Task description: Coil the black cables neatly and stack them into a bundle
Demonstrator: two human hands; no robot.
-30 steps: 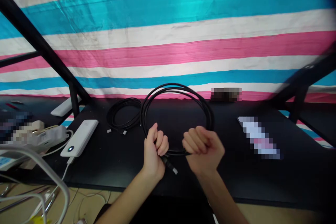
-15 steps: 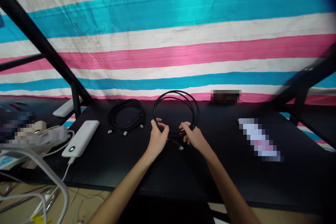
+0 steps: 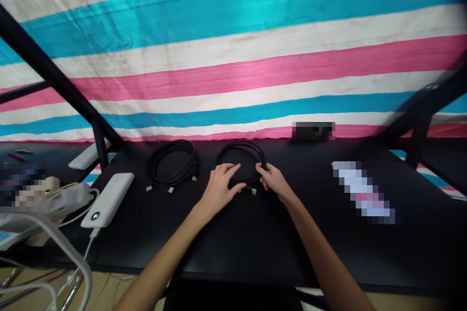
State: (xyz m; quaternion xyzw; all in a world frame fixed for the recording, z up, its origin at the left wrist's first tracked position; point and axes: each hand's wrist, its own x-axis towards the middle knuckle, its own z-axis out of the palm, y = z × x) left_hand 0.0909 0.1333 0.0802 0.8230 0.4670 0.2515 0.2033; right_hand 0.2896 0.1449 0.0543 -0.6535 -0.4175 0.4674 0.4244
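Round coil of black cable: low at the smooth black surface, 12 o'clock from you | your left hand: fingers and thumb spread wide at its 7 o'clock | your right hand: narrow, pinching its 4 o'clock edge | silver-tipped plug: its 5 o'clock | fuller black cable coil: near, its 9 o'clock

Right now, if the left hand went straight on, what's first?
The black cable coil: the left hand overlaps its lower left side in view, though contact is hard to judge. Beyond, probably the striped sheet.
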